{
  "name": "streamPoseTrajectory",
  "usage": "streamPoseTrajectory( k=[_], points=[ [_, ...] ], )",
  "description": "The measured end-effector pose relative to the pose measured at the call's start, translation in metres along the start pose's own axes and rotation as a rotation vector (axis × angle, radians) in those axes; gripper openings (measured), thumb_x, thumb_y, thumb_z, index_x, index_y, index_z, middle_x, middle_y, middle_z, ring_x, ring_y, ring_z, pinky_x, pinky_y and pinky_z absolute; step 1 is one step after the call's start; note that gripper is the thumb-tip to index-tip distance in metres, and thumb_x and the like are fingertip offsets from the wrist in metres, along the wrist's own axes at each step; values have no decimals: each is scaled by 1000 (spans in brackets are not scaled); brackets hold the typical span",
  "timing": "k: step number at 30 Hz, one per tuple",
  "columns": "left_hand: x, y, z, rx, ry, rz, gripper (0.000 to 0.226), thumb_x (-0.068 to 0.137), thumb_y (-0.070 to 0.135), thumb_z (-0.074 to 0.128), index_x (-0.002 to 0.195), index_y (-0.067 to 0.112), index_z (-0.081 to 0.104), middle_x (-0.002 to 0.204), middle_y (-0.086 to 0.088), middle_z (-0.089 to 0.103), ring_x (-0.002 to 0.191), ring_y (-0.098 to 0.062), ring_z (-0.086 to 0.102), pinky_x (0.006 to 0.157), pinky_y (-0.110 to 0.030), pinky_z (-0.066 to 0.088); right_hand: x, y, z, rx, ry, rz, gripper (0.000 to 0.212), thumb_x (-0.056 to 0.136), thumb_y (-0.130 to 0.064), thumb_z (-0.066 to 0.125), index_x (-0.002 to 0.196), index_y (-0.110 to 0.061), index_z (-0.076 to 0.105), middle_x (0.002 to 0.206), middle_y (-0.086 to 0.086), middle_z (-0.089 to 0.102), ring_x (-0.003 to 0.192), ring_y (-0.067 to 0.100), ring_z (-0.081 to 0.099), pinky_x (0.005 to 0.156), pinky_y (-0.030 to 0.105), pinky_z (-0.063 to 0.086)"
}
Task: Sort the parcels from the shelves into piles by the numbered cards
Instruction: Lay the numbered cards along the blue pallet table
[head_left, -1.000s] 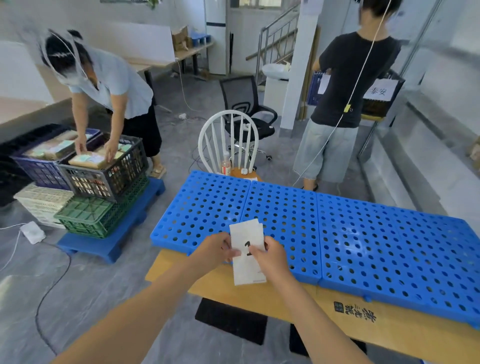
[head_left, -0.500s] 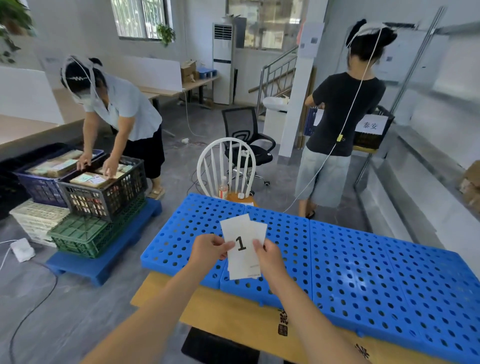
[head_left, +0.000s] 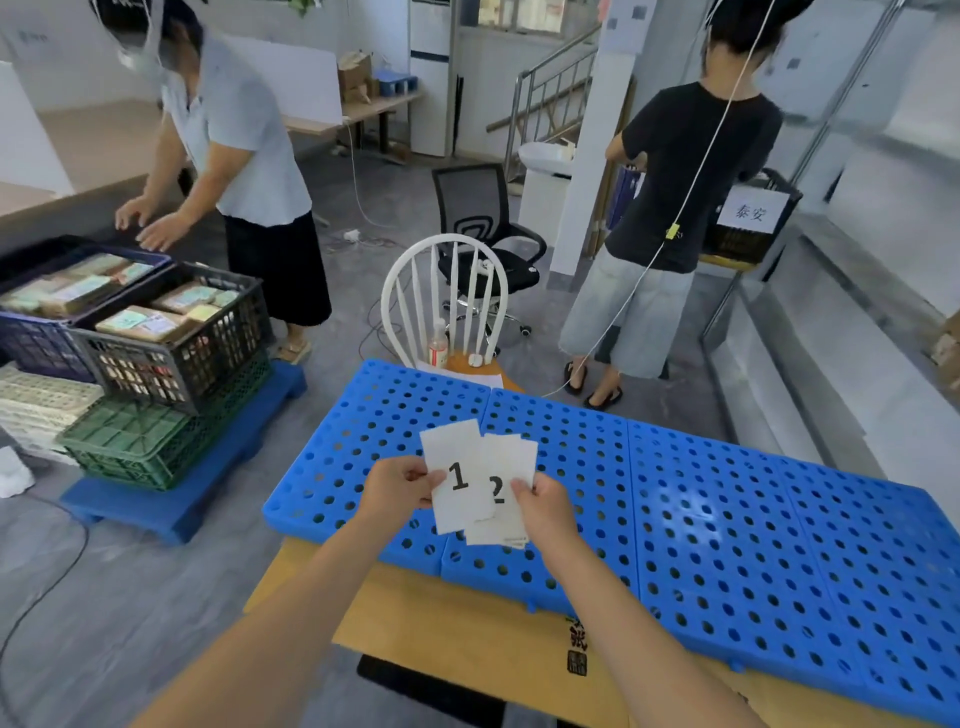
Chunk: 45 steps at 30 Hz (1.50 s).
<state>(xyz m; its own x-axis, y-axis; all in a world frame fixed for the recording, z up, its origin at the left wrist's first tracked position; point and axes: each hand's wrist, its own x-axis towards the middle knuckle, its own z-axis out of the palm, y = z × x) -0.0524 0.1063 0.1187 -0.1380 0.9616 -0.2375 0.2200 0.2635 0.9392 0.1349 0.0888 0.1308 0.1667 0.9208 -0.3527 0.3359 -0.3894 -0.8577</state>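
My left hand pinches the white card marked 1 by its left edge. My right hand holds the remaining stack of cards, the top one marked 2, partly behind the first card. Both hands hover over the near left part of the blue perforated panels that cover the wooden table. Parcels lie in a black crate and a dark blue crate on the left.
A person in a light shirt bends over the crates, which stand on a green crate and a blue pallet. A white chair stands behind the table. Another person in black stands at metal shelving on the right.
My hands have slid the cards apart: the 1 card moved left in my left hand, uncovering the 2 card in my right. The person on the left lifted both hands off the parcels.
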Motion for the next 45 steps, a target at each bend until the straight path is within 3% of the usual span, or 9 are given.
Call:
streamPoseTrajectory(
  k=[5, 9, 12, 14, 20, 32, 37, 42, 45],
  points=[
    [41, -35, -45, 226, -40, -82, 24, 82, 22, 75, 70, 3, 66, 70, -12, 70, 65, -17, 66, 62, -21, 55, 23, -9, 23, -39, 4, 82, 26, 100, -23, 45, 84, -6, 57, 80, 12, 60, 68, 21, 55, 60, 29, 43],
    [75, -56, -68, 314, -66, -123, 23, 83, 20, 75, 73, 1, 64, 73, -11, 69, 64, -17, 63, 57, -20, 51, 46, -16, 41, -25, 40, 130, 22, 101, -22, 44, 100, -6, 60, 105, 16, 66, 95, 32, 64, 79, 44, 53],
    [98, -72, -79, 371, -135, -136, 25, 82, 18, 75, 73, 0, 62, 66, -8, 63, 58, -15, 55, 61, -26, 52, 59, -17, 55, -35, 44, 173, 20, 102, -20, 43, 102, -9, 60, 105, 13, 66, 86, 23, 62, 70, 35, 51],
    [112, -82, -87, 422, -166, -145, 27, 82, 20, 76, 70, 4, 57, 64, -6, 60, 57, -15, 54, 63, -29, 52, 66, -18, 65, -36, 33, 200, 21, 102, -19, 42, 104, -8, 60, 106, 11, 66, 89, 24, 62, 77, 38, 52],
    [133, -105, -98, 576, -269, -148, 40, 85, 22, 72, 66, 13, 38, 65, -3, 38, 58, -16, 36, 55, -23, 28, 78, -22, 91, -63, 42, 231, 16, 102, -19, 41, 101, -14, 57, 100, 6, 63, 88, 23, 60, 84, 42, 52],
    [147, -122, -100, 740, -244, -121, 42, 81, 29, 75, 68, 17, 37, 63, 2, 37, 52, -11, 34, 49, -23, 24, 78, 0, 95, -40, 26, 299, 25, 101, -19, 43, 110, -4, 61, 103, 8, 66, 94, 25, 64, 83, 42, 54],
    [131, -81, -83, 559, -105, -42, 30, 88, 35, 65, 93, 10, 49, 86, -2, 49, 70, -14, 48, 53, -20, 34, 76, -9, 86, 1, 54, 275, 24, 102, -20, 42, 110, -7, 60, 103, 7, 66, 93, 25, 64, 85, 43, 54],
    [108, -27, -17, 307, -353, 37, 48, 84, 56, 61, 78, 9, 57, 74, -15, 60, 60, -17, 50, 58, -26, 41, 65, -13, 74, -5, 112, 226, 23, 100, -22, 43, 109, -9, 60, 103, 6, 65, 88, 20, 62, 70, 31, 50],
    [93, -12, 12, 244, -351, 86, 39, 75, 46, 77, 87, 12, 60, 79, -5, 63, 67, -12, 55, 58, -17, 43, 56, -11, 53, 95, 218, 196, 14, 100, -21, 47, 101, -14, 59, 89, 0, 63, 76, 13, 60, 57, 25, 46]
  ],
)
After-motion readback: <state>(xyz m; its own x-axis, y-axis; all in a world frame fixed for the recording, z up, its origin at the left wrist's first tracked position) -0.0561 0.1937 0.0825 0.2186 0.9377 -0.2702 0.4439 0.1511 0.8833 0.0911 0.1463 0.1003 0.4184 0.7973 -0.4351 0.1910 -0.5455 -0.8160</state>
